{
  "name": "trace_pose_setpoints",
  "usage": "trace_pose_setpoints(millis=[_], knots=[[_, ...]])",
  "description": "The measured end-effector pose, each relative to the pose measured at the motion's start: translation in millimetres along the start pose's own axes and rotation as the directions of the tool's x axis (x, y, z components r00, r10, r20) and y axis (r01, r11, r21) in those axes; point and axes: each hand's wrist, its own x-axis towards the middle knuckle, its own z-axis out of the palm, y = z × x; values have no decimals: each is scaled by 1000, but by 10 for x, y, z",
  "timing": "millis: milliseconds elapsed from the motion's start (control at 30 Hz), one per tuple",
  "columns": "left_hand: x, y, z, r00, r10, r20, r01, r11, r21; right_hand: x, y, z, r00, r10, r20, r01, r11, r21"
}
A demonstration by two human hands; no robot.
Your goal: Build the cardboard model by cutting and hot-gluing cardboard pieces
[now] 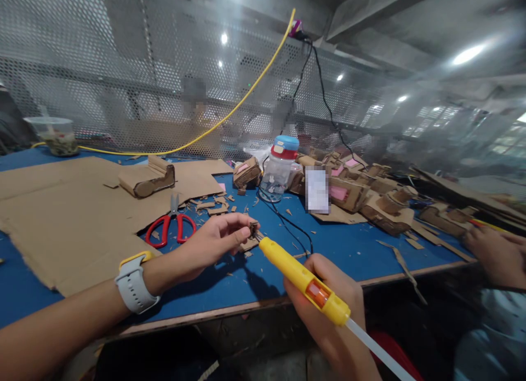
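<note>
Here, over a littered blue table (353, 249) by mesh (102, 69), left hand (209, 244) pinches seemingly cardboard (253, 229); right hand (326, 329) grips a glue gun (304, 282).

At the two hands: one glue gun (304, 282) and one scrap (253, 229). Beyond the left hand (209, 244) lie one scissors (172, 227), one cardboard sheet (61, 217), one car (148, 178) and one cup (55, 134). Beyond the right hand (329, 304) are one bottle (279, 170) and a heap (370, 197) of cardboard cars too tangled to count.

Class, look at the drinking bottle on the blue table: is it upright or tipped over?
Upright. The bottle stands on its base on the blue table, with its red-and-blue cap on top.
</note>
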Motion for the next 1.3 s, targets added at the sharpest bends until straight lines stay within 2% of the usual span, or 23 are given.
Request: trace_pose_setpoints(millis=[300, 533, 700, 800, 867, 933, 967, 1033, 1067, 1167, 1300], knots=[[12, 3, 2, 998, 53, -40, -52, 998, 21, -37, -86, -18, 997, 70, -37, -71, 997, -26], [9, 18, 0, 996, 67, -50, -65, 997, 38, -18, -104, -25, 995, 101, -9, -102, 993, -60], [19, 58, 12, 988, 86, -128, -80, 996, 49, -4, -42, -40, 992, 121, 40, -120, 993, -19], [37, 90, -6, 973, 85, -214, -76, 996, 53, 110, 31, -51, 980, 156, 127, -167, 983, 77], [55, 110, -36, 955, 96, -279, -77, 994, 76, 271, 74, -30, 948, 208, 243, -244, 961, 129], [76, 124, -73, 935, 106, -338, -74, 992, 105, 479, 100, 22, 885, 220, 410, -303, 941, 151], [87, 128, -91, 928, 107, -357, -69, 991, 116, 587, 107, 56, 872, 275, 405, -353, 926, 133], [107, 130, -120, 919, 106, -381, -63, 990, 126, 780, 111, 126, 808, 277, 520, -354, 934, 53], [115, 128, -130, 917, 105, -384, -62, 991, 122, 856, 112, 160, 771, 318, 551, -380, 925, -2], [131, 122, -138, 920, 96, -379, -64, 993, 95, 984, 125, 251, 711, 389, 585, -424, 902, -84], [129, 123, -126, 922, 86, -376, -55, 994, 91, 1008, 183, 358, 696, 412, 589, -443, 891, -99]])
